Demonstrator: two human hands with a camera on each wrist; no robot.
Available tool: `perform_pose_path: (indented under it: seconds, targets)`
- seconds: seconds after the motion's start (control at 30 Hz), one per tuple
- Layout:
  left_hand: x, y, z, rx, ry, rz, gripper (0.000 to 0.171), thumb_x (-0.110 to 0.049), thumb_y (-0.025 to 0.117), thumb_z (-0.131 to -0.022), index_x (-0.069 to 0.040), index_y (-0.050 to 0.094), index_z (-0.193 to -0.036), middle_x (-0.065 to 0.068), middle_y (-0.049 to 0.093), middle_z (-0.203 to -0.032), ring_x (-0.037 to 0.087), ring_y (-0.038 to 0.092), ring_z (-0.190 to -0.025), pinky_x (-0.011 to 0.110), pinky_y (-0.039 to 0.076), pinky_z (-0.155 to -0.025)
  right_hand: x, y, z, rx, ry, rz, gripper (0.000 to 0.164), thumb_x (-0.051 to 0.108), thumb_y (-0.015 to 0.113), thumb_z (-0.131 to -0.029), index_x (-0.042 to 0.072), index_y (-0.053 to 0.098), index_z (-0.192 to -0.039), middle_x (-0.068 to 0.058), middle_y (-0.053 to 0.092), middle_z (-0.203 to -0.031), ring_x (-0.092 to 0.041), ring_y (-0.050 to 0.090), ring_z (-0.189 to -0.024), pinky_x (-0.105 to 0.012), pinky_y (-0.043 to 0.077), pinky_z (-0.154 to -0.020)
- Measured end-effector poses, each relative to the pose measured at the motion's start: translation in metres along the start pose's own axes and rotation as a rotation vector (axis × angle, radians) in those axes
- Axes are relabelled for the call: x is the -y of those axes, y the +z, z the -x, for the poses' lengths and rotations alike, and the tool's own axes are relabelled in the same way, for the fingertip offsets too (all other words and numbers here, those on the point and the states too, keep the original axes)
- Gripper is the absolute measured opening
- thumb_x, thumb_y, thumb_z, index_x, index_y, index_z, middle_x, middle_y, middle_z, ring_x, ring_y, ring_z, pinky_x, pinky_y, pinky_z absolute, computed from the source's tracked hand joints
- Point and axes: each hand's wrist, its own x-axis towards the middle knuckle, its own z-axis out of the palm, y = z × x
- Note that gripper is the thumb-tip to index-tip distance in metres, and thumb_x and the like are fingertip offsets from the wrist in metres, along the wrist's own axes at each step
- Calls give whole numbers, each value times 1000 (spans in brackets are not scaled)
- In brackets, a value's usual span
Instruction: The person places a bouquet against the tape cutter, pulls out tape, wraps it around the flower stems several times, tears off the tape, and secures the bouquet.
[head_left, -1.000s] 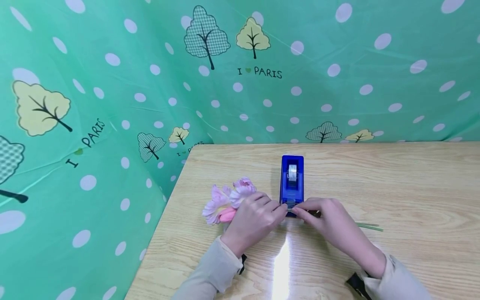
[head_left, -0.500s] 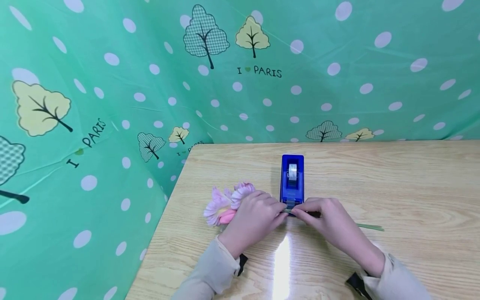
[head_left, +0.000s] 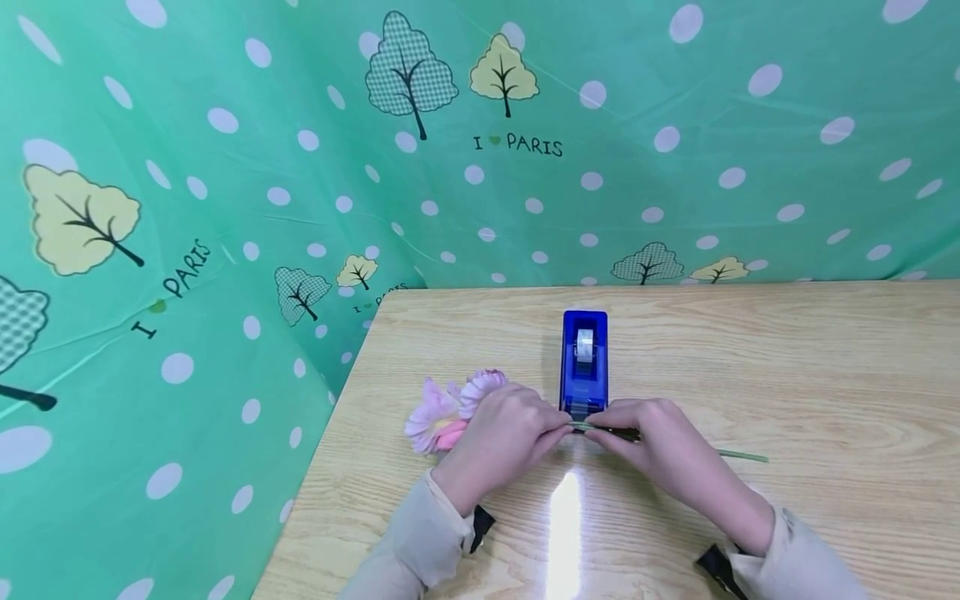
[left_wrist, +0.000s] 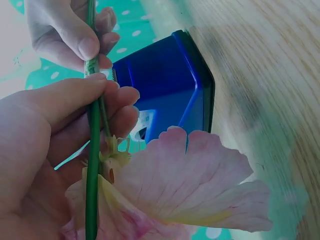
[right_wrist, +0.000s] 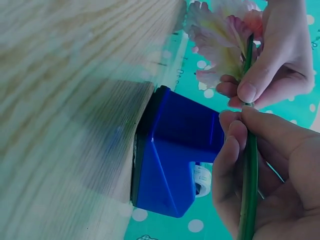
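Observation:
My left hand [head_left: 498,437] pinches the green stems [left_wrist: 92,165] of a small bunch of flowers between thumb and fingers, just below the blossoms. Pale pink-lilac flowers [head_left: 431,417] and a brighter pink bloom [head_left: 452,435] stick out to the left of that hand. Fingertips of my right hand [head_left: 663,446] pinch the same stems close beside the left fingertips, and the stem ends [head_left: 742,456] come out past the right wrist. A shiny patch like clear tape [left_wrist: 91,66] shows on the stems between the hands. Right behind the fingertips is the front of a blue tape dispenser [head_left: 585,358].
The dispenser stands on a light wood table [head_left: 787,367] and carries a roll of clear tape [head_left: 585,344]. A green dotted cloth [head_left: 600,133] with printed trees hangs behind the table and along its left side.
Both hands have shifted slightly toward the person, away from the dispenser's front edge, and the stems between them show more plainly. The stem ends at the right have drawn closer together.

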Motion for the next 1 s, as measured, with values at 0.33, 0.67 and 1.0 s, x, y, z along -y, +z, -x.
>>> perform_pose_path:
  seconds: [0.33, 0.67, 1.0]
  targets:
    - [0, 2, 0, -50, 36, -25, 7, -24, 74, -89, -25, 81, -87, -13, 75, -83, 1, 66, -71, 19, 53, -72, 4, 2, 1, -26, -60, 56, 12, 7, 78, -83, 13, 80, -93, 3, 77, -91, -14, 74, -86, -28, 61, -75]
    - [-3, -3, -1, 117, -82, 159, 23, -33, 61, -99, -19, 78, -103, -9, 76, -95, 5, 70, -85, 21, 56, -81, 1, -2, 2, -14, -102, 22, 17, 4, 78, -82, 13, 80, -95, 3, 77, -92, -13, 74, -85, -25, 60, -73]
    - [1, -1, -1, 187, -128, 275, 23, -31, 59, -100, -19, 78, -105, -10, 72, -93, 1, 63, -82, 15, 52, -80, 2, -2, 2, -31, -96, 55, 18, 4, 79, -82, 15, 80, -96, 6, 76, -91, -10, 72, -84, -25, 60, -73]
